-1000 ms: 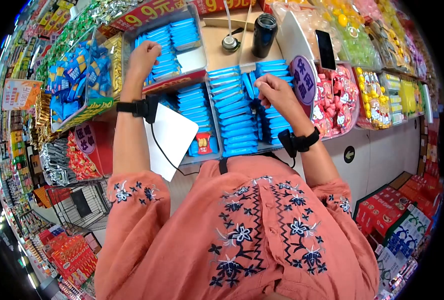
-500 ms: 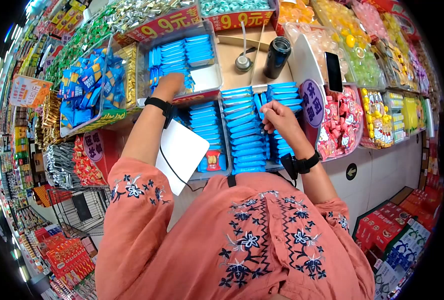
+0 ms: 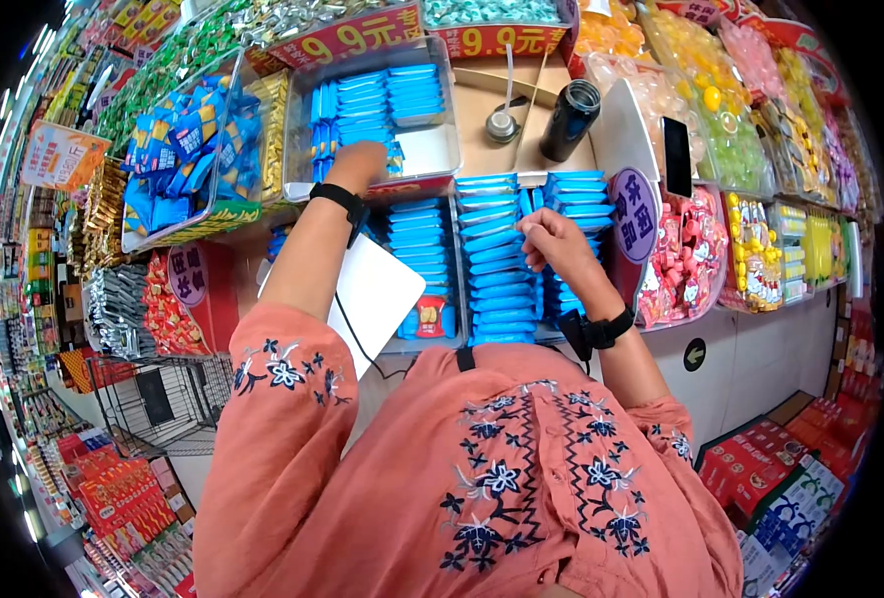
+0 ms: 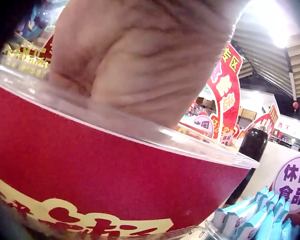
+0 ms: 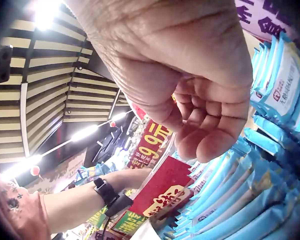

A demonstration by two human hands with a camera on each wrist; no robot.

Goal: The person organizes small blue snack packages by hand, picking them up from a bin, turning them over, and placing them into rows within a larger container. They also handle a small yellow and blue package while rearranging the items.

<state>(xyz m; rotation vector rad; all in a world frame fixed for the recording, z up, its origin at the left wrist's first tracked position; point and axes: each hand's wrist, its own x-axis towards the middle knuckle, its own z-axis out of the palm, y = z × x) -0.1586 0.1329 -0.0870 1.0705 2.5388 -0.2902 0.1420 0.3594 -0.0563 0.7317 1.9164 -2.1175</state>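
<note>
My left hand [image 3: 360,164] reaches over the front rim of a clear bin [image 3: 449,130] holding rows of blue snack packets [image 3: 362,98]. Its fingers are hidden down among the packets at the bin's front. In the left wrist view, the heel of that hand [image 4: 140,65] lies across the rim above a red label [image 4: 115,160]. My right hand [image 3: 559,242] hovers over the lower bin's stacked blue packets [image 3: 495,269]. Seen from the right wrist, its fingers [image 5: 210,135] are loosely curled with nothing in them.
A white board [image 3: 382,289] lies at the lower bin's left. Behind stand a black flask [image 3: 570,122] and a pump top with a straw [image 3: 502,125]. A phone [image 3: 676,157] leans at the right, near pink candy packets [image 3: 681,254]. Another bin [image 3: 178,224] of blue packets is at left.
My left hand has come down from above the upper bin to its front part, behind the rim. The right hand stays over the lower packets. The head view has shifted a little.
</note>
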